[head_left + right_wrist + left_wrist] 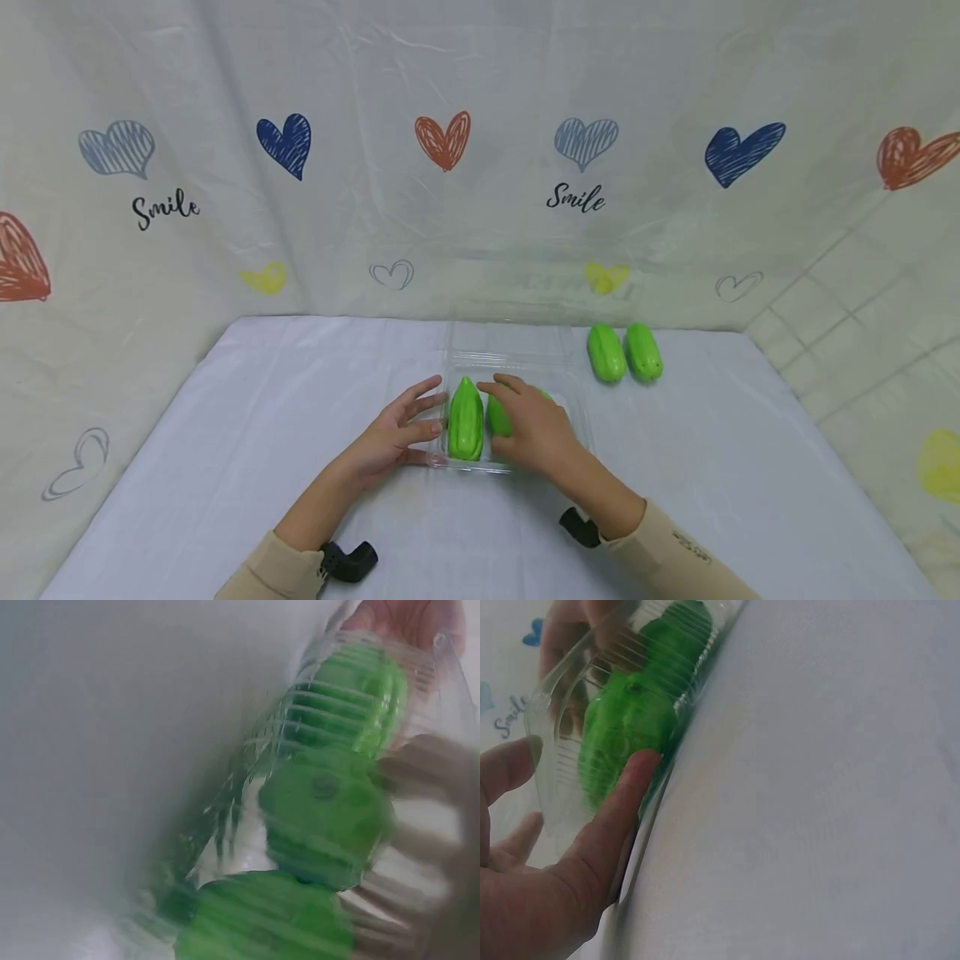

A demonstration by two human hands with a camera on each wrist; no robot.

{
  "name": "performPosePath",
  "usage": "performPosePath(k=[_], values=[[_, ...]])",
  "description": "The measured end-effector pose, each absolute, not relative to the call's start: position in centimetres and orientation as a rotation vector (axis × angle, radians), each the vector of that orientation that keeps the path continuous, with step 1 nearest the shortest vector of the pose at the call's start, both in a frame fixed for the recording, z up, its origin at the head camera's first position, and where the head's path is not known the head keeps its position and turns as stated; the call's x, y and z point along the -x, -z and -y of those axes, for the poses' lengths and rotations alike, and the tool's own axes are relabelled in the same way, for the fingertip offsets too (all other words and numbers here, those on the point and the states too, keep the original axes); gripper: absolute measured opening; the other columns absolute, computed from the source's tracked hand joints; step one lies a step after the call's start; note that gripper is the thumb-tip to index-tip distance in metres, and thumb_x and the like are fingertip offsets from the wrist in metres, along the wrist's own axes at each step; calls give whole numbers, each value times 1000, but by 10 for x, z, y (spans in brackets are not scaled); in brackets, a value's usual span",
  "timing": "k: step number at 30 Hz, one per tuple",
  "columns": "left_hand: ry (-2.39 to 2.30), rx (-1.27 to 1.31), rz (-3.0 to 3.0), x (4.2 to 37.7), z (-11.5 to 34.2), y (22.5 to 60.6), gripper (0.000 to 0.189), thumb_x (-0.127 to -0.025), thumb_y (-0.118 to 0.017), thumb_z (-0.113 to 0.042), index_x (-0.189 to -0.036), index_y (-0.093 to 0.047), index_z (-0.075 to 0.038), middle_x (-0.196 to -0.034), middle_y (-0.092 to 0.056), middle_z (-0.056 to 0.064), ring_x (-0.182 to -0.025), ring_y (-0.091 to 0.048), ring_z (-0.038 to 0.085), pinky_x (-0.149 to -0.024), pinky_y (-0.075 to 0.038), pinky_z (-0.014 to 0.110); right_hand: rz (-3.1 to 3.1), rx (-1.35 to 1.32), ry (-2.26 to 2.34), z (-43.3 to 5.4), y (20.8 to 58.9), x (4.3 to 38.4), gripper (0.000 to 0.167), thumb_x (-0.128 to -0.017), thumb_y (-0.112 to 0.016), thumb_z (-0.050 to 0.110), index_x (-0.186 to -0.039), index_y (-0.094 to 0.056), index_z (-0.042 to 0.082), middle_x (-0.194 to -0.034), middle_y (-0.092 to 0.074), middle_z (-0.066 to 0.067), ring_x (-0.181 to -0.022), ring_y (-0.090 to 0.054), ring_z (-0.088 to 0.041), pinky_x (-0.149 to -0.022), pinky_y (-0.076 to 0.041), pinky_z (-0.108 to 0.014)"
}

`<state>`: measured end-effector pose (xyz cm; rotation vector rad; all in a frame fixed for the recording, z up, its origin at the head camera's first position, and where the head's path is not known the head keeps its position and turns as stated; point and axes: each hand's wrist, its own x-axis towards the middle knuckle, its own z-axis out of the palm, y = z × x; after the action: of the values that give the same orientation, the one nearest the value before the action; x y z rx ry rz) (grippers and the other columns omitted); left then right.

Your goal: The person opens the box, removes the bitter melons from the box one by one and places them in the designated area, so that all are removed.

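A clear plastic clamshell box (472, 468) sits with its lid (510, 340) folded back. Inside lie glossy green ribbed vegetables; the leftmost vegetable (466, 421) shows whole, its pointed end towards the back. My right hand (536, 425) reaches into the box, its thumb and fingers around the middle green vegetable (498, 415). Another vegetable (262, 919) to its right is mostly hidden by that hand in the head view. My left hand (390, 433) is at the box's left side, fingers extended. In the left wrist view its thumb (634, 776) touches the clear wall.
Two more green vegetables, a left one (606, 353) and a right one (643, 352), lie side by side at the back right, beyond the box. A white cloth (300, 400) covers the table. Behind it hangs a sheet (495, 50) printed with hearts.
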<state>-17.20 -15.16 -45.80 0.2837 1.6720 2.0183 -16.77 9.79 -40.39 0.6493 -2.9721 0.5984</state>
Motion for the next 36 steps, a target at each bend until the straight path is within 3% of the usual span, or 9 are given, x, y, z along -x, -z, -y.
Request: performPosePath(k=[5,11,20,26,36], values=[[-2020,-281,-1670,173,151,457,74,-99,-58,-7,-160,-20,-26,-163,-22,11,-141,-39,41,-88,-57,51,2873,-633,-837,-108,404,172,66,-70,-73,6,-134,-62,22,-147,-52,-6,-120,-61,-28,-73,-53,-38],[-2023,-283,-1675,172,151,456,75,-99,-60,-8,-160,-19,-25,-163,-22,11,-141,-39,41,-87,-57,50,2763,-685,-1093,-116,401,175,69,-69,-74,2,-135,-61,18,-144,-54,-10,-132,-53,-30,-94,-53,-47],[-2032,-287,-1662,171,152,457,78,-97,-63,-10,-160,-20,-25,-163,-22,11,-141,-39,41,-87,-57,51,2780,-573,-1435,-126,401,181,56,-77,-70,4,-130,-65,18,-145,-54,-10,-125,-58,-32,-92,-56,-45],[-2025,-289,-1675,171,152,457,77,-97,-62,-9,-160,-19,-25,-163,-22,11,-141,-39,41,-87,-58,50,2785,-447,-1587,-132,395,184,57,-79,-68,7,-132,-63,27,-138,-58,-3,-119,-62,-34,-82,-58,-40],[-2033,-296,-1662,171,151,457,77,-97,-62,-8,-160,-19,-24,-163,-22,11,-142,-38,42,-87,-57,52,2705,-522,-1796,-143,386,187,60,-86,-68,9,-142,-54,28,-149,-49,2,-134,-49,-37,-87,-56,-41]])
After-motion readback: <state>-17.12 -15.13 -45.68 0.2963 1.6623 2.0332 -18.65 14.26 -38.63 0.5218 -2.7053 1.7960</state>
